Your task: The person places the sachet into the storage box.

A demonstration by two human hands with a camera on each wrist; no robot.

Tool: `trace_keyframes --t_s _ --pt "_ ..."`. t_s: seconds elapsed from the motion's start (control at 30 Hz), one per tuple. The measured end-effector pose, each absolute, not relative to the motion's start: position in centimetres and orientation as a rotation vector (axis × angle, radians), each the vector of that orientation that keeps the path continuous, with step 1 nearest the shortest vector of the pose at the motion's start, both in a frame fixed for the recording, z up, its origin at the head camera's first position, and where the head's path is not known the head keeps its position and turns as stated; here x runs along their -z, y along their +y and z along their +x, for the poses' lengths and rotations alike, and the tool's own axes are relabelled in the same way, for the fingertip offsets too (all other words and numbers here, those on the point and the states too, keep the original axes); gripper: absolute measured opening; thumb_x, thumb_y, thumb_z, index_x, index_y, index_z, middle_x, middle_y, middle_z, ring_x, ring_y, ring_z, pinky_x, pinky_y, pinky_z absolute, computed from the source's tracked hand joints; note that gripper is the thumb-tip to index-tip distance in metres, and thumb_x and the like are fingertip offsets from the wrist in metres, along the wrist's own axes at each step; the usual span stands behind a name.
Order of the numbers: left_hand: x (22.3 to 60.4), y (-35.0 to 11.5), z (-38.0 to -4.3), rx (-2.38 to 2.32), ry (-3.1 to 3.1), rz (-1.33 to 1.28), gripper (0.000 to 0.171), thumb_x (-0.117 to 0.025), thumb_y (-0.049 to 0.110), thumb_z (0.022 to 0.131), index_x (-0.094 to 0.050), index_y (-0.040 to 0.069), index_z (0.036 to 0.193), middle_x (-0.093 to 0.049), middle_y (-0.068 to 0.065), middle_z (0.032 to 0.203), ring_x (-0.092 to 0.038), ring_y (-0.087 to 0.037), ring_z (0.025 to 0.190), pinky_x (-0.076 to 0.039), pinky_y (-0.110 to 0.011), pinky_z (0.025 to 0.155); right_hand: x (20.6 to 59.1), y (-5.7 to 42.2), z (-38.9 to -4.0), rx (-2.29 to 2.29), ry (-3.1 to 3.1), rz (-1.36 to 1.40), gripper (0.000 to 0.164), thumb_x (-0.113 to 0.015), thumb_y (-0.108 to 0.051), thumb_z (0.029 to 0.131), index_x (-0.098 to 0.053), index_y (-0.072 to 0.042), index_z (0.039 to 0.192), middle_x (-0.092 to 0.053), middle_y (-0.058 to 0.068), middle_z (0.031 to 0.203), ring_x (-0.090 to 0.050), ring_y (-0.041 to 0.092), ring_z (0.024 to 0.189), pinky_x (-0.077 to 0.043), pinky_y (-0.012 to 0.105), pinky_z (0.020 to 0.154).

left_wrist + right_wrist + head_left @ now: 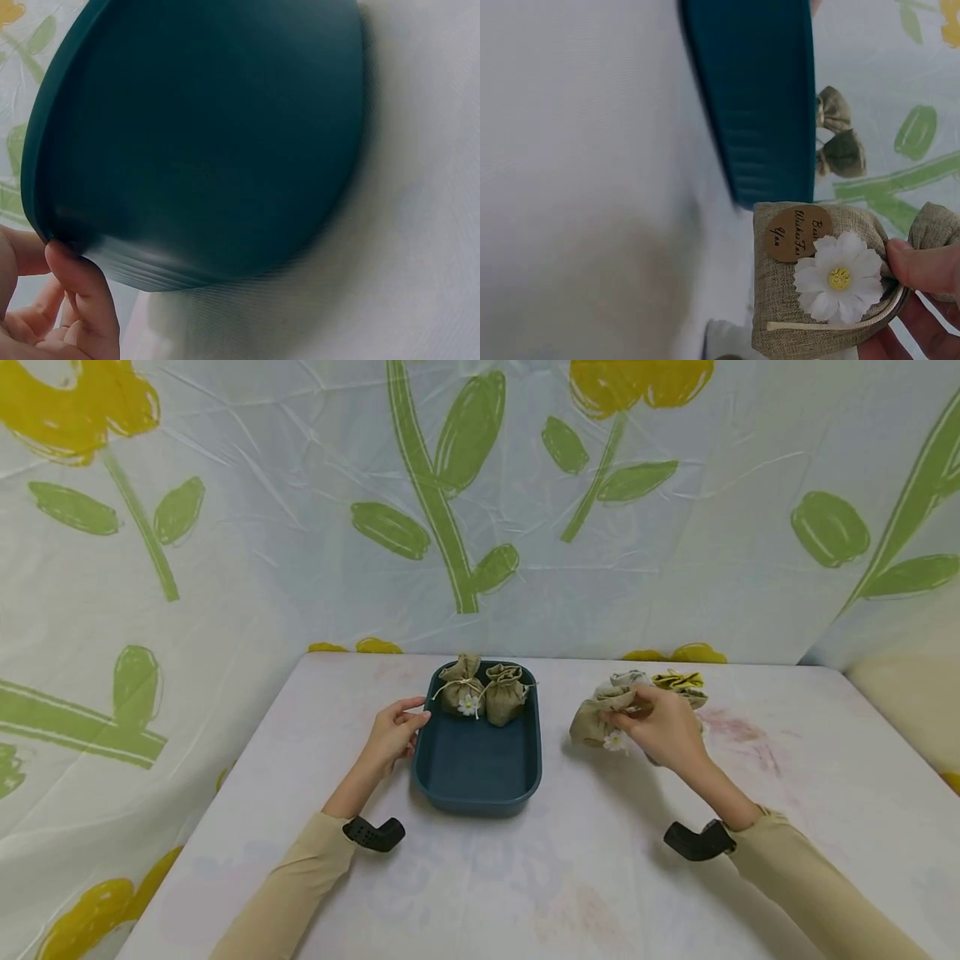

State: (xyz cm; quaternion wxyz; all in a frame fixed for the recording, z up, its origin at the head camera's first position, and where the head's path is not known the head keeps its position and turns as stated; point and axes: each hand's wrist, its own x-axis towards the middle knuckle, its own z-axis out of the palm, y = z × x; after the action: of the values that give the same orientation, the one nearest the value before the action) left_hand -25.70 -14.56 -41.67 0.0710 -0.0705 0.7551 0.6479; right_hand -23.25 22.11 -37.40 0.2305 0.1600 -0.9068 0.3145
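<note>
A dark teal rectangular tub [480, 764] stands on the table. My left hand [392, 733] pinches its left rim between thumb and finger, as the left wrist view also shows. Two small burlap pouches, one with a white flower [460, 689] and one beside it [506, 700], sit at the tub's far end. To the right of the tub, my right hand [663, 727] holds another burlap pouch [780, 292] by its gathered neck. This pouch carries a white artificial daisy [839, 279], a cord and a round brown tag with writing.
Behind my right hand lie more pouches, among them a yellow-topped one [678, 681] and a greyish one [630, 677], partly hidden. The pale table [525, 885] meets a flower-printed cloth backdrop [300, 568] at the back and left.
</note>
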Motion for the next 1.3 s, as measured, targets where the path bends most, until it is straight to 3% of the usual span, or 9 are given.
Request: trace_keyframes --t_s 0.2,0.43,0.77,1.07,1.3 --pt "41.2 -14.4 -25.4 -1.947 2.252 -0.216 0.039 -0.057 0.022 0.089 -0.050 0.016 0.127 -0.052 -0.006 0.084 -0.040 -0.009 0.051 -0.036 -0.023 0.044 36.1 21.1 -23.3 -0.929 -2.462 0.474 0.014 -0.076 -0.017 0.072 -0.066 -0.013 0.081 -0.068 0.006 0.075 -0.065 0.016 0.066 -0.048 0.011 0.058" --pt "39.2 -13.9 -24.0 -1.924 2.280 -0.219 0.039 -0.054 0.017 0.091 -0.048 0.010 0.128 -0.052 -0.006 0.084 -0.039 -0.008 0.050 -0.035 -0.022 0.044 34.4 19.4 -22.8 -0.982 -2.483 0.464 0.014 -0.074 -0.020 0.073 -0.064 -0.013 0.080 -0.069 0.006 0.077 -0.067 0.023 0.071 -0.050 0.015 0.060" --pt "41.2 -14.5 -25.4 -1.962 2.248 -0.217 0.038 -0.056 0.020 0.089 -0.051 0.015 0.126 -0.054 -0.007 0.087 -0.039 -0.009 0.049 -0.034 -0.023 0.042 32.9 16.8 -23.0 -1.048 -2.500 0.497 0.016 -0.074 -0.026 0.074 -0.063 -0.016 0.081 -0.067 0.004 0.078 -0.066 0.019 0.073 -0.052 0.019 0.060" --pt "41.8 -14.5 -25.4 -1.979 2.278 -0.200 0.035 -0.057 0.022 0.089 -0.053 0.018 0.123 -0.052 -0.001 0.077 -0.039 -0.009 0.050 -0.034 -0.022 0.042 32.7 13.2 -23.9 -1.065 -2.500 0.639 0.020 -0.074 -0.027 0.073 -0.060 -0.014 0.076 -0.064 0.005 0.072 -0.064 0.018 0.068 -0.053 0.025 0.058" --pt "41.5 -14.5 -25.3 -1.978 2.282 -0.206 0.035 -0.057 0.022 0.089 -0.053 0.018 0.123 -0.051 0.003 0.073 -0.039 -0.010 0.050 -0.034 -0.022 0.042 33.1 11.1 -25.1 -1.000 -2.544 0.722 0.017 -0.075 -0.025 0.073 -0.065 -0.015 0.082 -0.065 0.003 0.072 -0.064 0.017 0.070 -0.043 0.025 0.050"
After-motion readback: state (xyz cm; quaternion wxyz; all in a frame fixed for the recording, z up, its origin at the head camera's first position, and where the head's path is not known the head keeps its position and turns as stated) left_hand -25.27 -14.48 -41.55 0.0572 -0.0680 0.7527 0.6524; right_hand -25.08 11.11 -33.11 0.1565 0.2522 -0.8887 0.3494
